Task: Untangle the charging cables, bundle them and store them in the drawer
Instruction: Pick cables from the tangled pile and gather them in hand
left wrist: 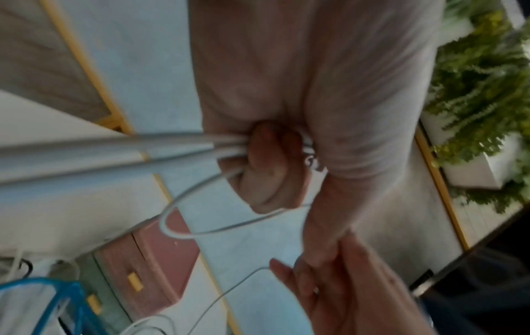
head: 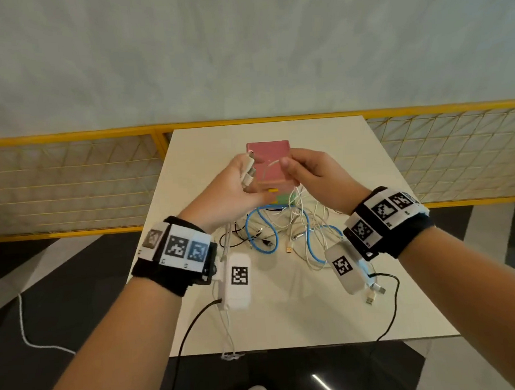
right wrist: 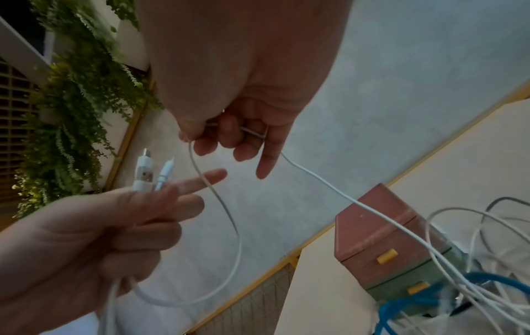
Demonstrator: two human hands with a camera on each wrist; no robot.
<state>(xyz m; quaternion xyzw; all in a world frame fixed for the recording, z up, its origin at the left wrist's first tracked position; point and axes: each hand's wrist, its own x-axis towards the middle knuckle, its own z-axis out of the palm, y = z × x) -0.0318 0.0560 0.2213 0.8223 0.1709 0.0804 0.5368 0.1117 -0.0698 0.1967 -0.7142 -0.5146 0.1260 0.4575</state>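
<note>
A tangle of white, blue and black charging cables lies on the white table in front of a small drawer box with a pink top drawer and a green one below. My left hand is raised above the pile and grips both plug ends of a white cable, which stick up past its fingers. My right hand pinches the same white cable a little further along, so a loop hangs between the hands. The cable's far part trails down into the pile.
A yellow mesh railing runs behind the table. Black leads from my wrist devices trail over the table's front edge. A loose USB plug lies near the right front. Green plants hang beyond the railing.
</note>
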